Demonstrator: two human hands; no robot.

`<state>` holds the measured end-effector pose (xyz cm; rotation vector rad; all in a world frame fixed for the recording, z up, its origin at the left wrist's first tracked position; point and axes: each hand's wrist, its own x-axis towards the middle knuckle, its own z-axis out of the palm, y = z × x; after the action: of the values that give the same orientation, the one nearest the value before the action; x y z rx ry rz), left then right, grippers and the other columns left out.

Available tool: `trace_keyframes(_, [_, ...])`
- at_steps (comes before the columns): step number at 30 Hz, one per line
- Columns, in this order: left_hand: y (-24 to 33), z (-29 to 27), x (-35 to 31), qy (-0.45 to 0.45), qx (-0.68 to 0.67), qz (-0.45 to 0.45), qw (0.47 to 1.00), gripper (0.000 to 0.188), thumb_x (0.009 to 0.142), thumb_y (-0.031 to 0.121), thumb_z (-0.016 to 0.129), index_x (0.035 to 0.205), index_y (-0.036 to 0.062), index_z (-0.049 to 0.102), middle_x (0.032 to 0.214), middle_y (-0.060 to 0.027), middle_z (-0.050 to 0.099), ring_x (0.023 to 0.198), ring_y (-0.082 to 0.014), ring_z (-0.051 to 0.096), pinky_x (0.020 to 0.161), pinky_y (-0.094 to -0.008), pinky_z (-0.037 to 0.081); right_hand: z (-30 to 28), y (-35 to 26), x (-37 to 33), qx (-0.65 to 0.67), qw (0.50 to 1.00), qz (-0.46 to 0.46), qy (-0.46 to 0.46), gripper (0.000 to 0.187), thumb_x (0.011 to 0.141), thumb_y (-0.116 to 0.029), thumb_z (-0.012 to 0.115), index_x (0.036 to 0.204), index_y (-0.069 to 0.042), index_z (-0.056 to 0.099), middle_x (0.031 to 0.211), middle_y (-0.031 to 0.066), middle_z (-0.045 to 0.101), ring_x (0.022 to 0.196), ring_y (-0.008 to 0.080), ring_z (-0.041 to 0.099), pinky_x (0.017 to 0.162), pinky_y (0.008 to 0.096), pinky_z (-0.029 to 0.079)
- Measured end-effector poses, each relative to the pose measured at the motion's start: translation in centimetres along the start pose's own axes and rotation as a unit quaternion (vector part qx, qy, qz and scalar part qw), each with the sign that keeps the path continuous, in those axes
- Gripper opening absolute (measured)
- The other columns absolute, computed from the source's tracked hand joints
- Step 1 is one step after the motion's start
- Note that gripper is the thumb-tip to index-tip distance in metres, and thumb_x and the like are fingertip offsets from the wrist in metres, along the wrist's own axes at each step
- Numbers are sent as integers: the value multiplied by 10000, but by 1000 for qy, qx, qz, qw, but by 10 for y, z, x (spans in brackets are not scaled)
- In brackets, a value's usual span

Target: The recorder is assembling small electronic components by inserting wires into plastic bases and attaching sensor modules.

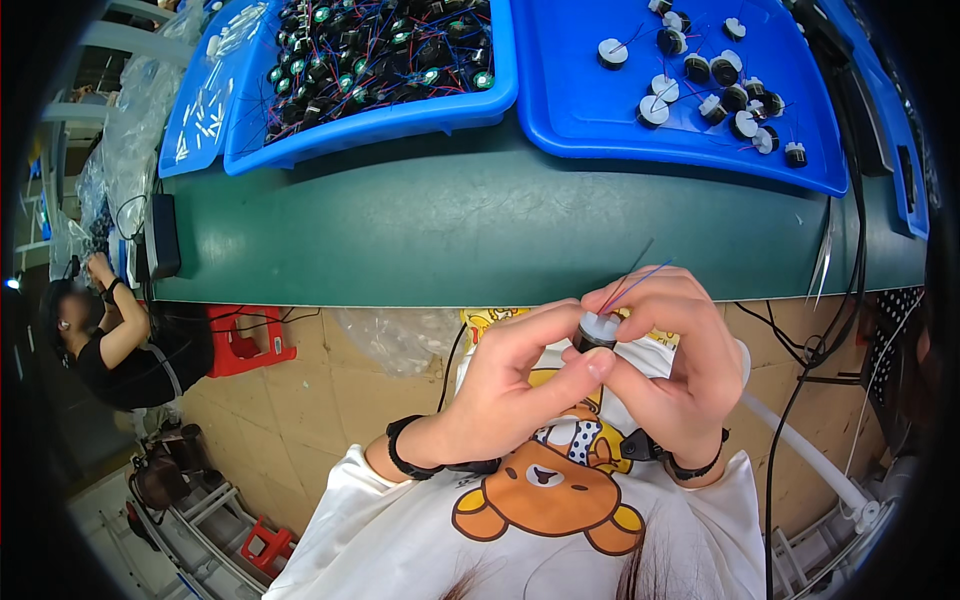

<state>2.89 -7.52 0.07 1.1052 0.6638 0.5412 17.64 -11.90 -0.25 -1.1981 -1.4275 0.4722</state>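
Observation:
Between my two hands, just off the near edge of the green table, is a small black cylindrical part with a white cap (600, 328). Thin red and blue wires rise from its top. My left hand (520, 375) grips it from the left, thumb across its front and fingers behind. From the right, my right hand (682, 350) closes on the same part, its index finger curled at the white cap. The fingers cover much of the part's sides.
A blue tray (560, 135) at the back right holds several white-capped parts. Left of it, a deeper blue bin (400, 118) is full of black wired parts. A blue tray (172, 150) holds small white pieces. Black cables (858, 230) hang at right. A person (120, 345) sits at left.

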Motion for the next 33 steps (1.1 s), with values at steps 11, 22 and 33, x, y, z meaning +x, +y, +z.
trace_keyframes(11, [2,1,0,-16,-69,-13,997,206,893,150,473,889,-44,542,867,-52,507,779,-107,462,700,-245,376,9,3,-6,46,998,-4,38,395,565,81,710,925,22,558,899,164,633,798,296,618,673,338,495])
trace_keyframes(22, [-9,-6,-2,-75,-160,-41,983,393,895,318,291,879,-2,520,900,-82,486,836,-173,433,791,-324,354,10,8,-8,92,995,-22,13,423,589,88,717,980,48,561,933,178,639,800,316,631,697,371,504])
trace_keyframes(33, [-5,-3,4,-83,-107,-59,989,449,930,357,334,1044,-35,523,968,-95,517,897,-182,473,811,-325,389,0,14,-8,92,995,-27,-4,337,650,66,703,960,61,570,958,181,639,851,299,632,732,390,501])
